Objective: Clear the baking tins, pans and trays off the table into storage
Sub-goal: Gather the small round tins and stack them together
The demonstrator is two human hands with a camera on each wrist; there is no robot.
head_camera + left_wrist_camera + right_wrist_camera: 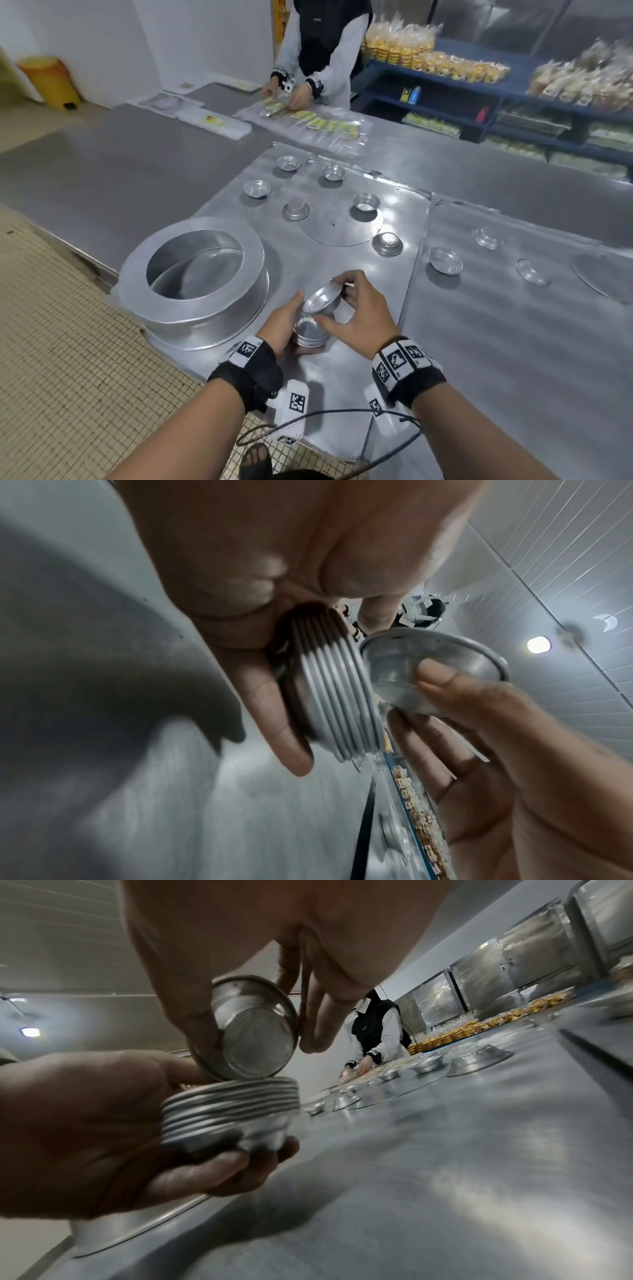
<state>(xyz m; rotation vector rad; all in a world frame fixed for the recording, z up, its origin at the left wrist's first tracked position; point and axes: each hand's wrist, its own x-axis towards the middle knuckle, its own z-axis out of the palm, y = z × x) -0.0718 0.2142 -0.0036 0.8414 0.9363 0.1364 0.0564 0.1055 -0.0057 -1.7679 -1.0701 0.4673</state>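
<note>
While the left hand (281, 325) curled its fingers and thumb around a stack of nested small tins (311, 334) just above the near edge of the metal table (479, 342), the right hand (363, 308) pinched a single tin (322, 300) by its rim, tilted over the top of that stack. Beyond the stack, several loose small tins (366, 202) sat scattered on the table, some upside down. Left of the stack stood a large round pan (195, 274) with a wide flat rim.

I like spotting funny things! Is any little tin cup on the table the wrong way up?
Yes. Two small tins sit upside down near the flat round disc, while the neighbouring tins stand open side up.
</note>
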